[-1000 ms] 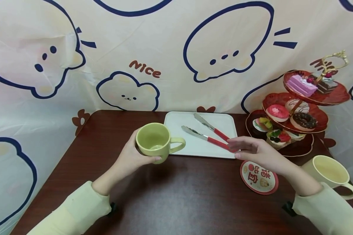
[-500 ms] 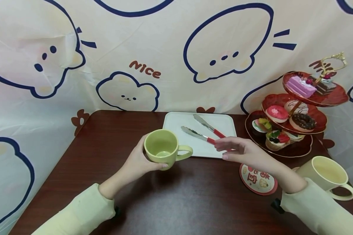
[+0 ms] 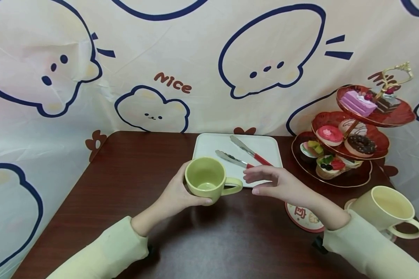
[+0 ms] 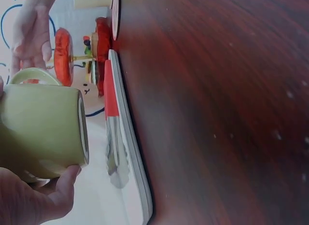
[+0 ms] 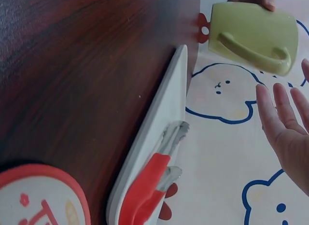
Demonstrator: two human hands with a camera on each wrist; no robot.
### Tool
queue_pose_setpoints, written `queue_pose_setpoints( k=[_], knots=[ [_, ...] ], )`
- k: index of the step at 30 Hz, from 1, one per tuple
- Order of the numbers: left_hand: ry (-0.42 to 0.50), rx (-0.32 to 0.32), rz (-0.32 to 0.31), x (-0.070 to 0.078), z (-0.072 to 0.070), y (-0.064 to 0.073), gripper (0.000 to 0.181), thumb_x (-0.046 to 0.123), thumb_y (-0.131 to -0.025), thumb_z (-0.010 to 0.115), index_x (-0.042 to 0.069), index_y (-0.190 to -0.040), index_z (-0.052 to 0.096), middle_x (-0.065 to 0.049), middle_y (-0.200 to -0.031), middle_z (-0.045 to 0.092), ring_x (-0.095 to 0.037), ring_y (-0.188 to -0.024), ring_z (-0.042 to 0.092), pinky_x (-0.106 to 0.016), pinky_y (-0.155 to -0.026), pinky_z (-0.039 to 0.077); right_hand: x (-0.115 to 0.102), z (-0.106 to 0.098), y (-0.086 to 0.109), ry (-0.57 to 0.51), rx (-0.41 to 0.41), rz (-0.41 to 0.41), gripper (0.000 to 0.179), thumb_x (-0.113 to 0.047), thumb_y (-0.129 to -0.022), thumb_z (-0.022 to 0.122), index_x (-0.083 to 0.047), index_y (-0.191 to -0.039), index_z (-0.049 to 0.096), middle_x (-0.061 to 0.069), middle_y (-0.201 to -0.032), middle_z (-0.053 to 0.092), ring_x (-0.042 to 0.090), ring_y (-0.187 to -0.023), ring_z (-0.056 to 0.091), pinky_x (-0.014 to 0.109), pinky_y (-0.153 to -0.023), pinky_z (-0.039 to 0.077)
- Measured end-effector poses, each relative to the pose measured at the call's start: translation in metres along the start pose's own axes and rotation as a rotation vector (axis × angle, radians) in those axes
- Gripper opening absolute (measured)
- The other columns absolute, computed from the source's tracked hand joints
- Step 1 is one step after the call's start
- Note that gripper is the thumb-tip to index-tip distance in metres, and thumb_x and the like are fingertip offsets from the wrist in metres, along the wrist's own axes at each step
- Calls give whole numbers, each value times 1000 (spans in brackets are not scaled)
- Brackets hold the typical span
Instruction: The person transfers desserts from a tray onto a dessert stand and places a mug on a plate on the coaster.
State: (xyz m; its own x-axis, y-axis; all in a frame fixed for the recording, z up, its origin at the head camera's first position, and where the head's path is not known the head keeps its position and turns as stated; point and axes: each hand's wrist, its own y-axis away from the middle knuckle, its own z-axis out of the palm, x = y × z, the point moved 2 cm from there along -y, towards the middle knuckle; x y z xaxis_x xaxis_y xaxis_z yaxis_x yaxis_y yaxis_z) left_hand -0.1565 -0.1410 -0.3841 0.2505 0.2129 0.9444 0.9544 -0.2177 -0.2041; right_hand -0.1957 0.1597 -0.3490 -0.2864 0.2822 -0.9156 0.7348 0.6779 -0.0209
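Observation:
My left hand point(image 3: 181, 192) grips a green mug point(image 3: 206, 180) around its side, above the table, with the handle turned to the right. In the left wrist view the mug point(image 4: 43, 128) shows its wall and base, lifted off the wood. My right hand point(image 3: 283, 186) is just right of the handle, fingers extended and holding nothing. The right wrist view shows a gap between those fingers point(image 5: 280, 106) and the mug handle point(image 5: 251, 53). Behind the hands, red-handled tongs point(image 3: 244, 153) lie on a white rectangular tray point(image 3: 209, 143).
A three-tier red stand point(image 3: 349, 135) with toy cakes and doughnuts stands at the back right. Below it are a pale yellow mug point(image 3: 387, 209) and a round red-rimmed coaster point(image 3: 302, 219), partly covered by my right arm. A patterned cloth point(image 3: 202, 54) hangs behind the table.
My left hand has carried the green mug to the right and slightly toward me. My right hand has moved left, and the gap between it and the handle has narrowed.

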Motion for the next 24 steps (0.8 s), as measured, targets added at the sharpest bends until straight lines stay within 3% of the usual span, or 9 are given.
queue_pose_setpoints(
  k=[5, 11, 18, 24],
  knots=[
    [-15, -23, 38, 0, 10, -4, 100, 7, -62, 98, 10, -146, 44, -6, -135, 58, -24, -123, 53, -51, -105, 41, 2, 4, 0, -22, -14, 9, 49, -13, -93, 76, 0, -137, 59, 17, -131, 64, 35, -123, 59, 31, -92, 54],
    [-53, -43, 85, -1, 21, -11, 103, 8, -60, 99, 10, -147, 45, -6, -136, 59, -24, -123, 55, -49, -105, 42, 5, 6, -1, 0, -9, 24, 39, -13, -92, 77, -1, -127, 65, 11, -120, 68, 32, -115, 60, 31, -89, 55],
    [48, -111, 91, -2, 34, -16, 102, 1, -62, 97, 7, -147, 42, -8, -138, 56, -25, -124, 54, -49, -105, 43, 5, 5, 1, 56, -13, 46, 23, -15, -95, 74, -3, -114, 69, 6, -106, 69, 27, -103, 60, 29, -87, 55],
    [60, -161, 71, 3, 45, -21, 102, 3, -64, 96, 9, -149, 40, -7, -139, 55, -25, -124, 53, -49, -104, 44, 4, 2, 6, 61, -84, 50, 20, -15, -99, 68, -2, -114, 71, 5, -98, 70, 23, -91, 62, 30, -81, 56]
  ],
)
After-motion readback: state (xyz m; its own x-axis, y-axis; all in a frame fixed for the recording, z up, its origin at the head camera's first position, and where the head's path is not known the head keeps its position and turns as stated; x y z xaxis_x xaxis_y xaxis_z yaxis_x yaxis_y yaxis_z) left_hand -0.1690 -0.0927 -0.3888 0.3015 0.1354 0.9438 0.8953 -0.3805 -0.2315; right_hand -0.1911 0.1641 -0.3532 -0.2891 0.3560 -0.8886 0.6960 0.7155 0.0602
